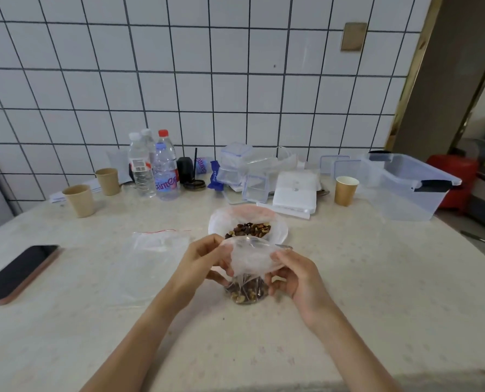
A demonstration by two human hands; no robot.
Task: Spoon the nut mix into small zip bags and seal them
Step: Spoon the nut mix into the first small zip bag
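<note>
A small clear zip bag [248, 261] stands at the table's centre, its bottom filled with nut mix [245, 292]. My left hand [207, 258] pinches the bag's upper left edge. On the other side, my right hand [295, 275] grips the upper right edge. Just behind the bag sits a white plate [278, 232] lined with plastic and holding more nut mix [249, 230]. A spoon handle [283, 246] pokes out to the right behind the bag top. An empty zip bag [150, 258] with a red seal line lies flat to the left.
A phone [18, 274] lies at the left edge. Paper cups [80, 200] [345, 190], water bottles [165, 171], clear lidded boxes [235, 165], a white packet stack [295, 193] and a large clear tub [405, 185] line the back by the tiled wall.
</note>
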